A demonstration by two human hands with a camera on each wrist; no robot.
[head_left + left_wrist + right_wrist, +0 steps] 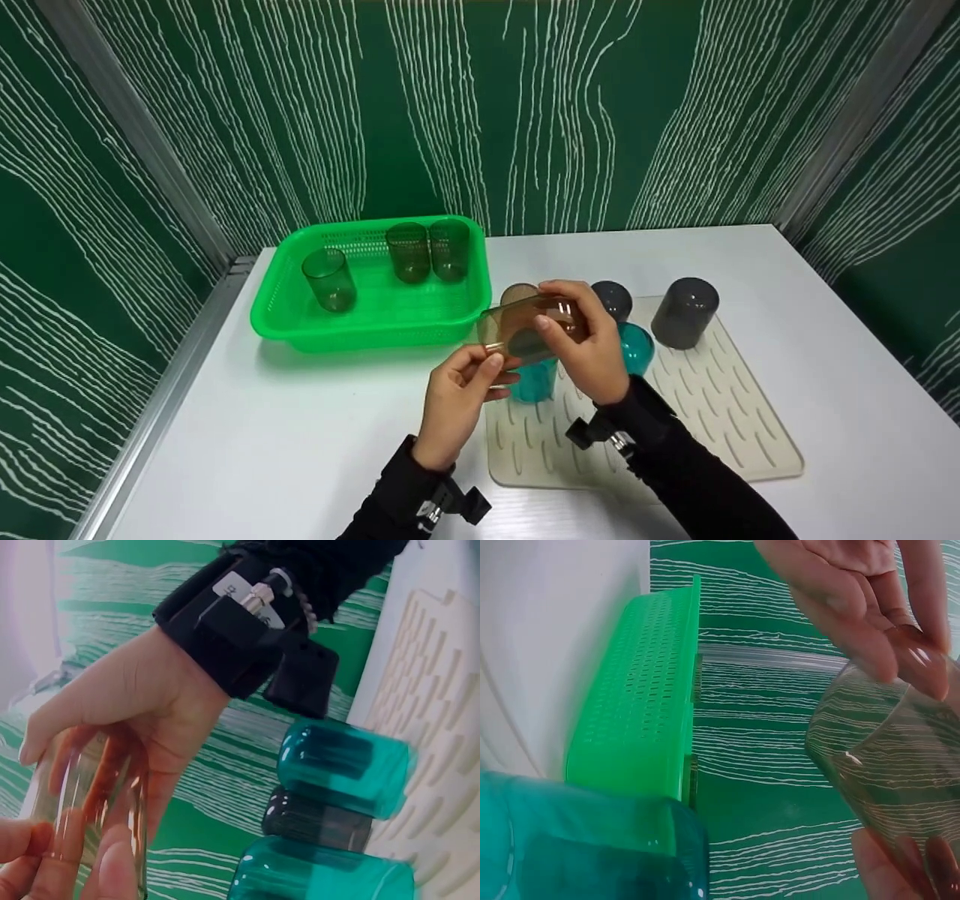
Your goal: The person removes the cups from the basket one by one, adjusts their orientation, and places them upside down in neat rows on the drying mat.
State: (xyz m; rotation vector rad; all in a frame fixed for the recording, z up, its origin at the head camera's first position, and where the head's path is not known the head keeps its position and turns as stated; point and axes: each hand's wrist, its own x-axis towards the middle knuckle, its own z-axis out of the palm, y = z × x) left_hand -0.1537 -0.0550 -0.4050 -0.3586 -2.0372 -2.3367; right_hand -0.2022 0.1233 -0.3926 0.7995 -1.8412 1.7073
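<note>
A clear brown drinking glass [517, 322] lies tilted on its side between both hands, above the drying mat [637, 450]. My right hand [596, 352] grips its closed end, the thumb on the near side. At the open end, my left hand [454, 401] pinches the rim between thumb and fingers. In the left wrist view, fingers show through the glass [90, 802]. Beneath the hands, two teal glasses [534, 382] stand upside down on the mat, partly hidden. Dark grey glasses [686, 311] and another brownish one [517, 292] stand behind them.
A green plastic basket [375, 330] with perforated walls stands at the back left, holding three upright glasses [330, 281]. The white table [315, 442] extends around the mat. Green panels [540, 150] with white lines rise behind and at both sides.
</note>
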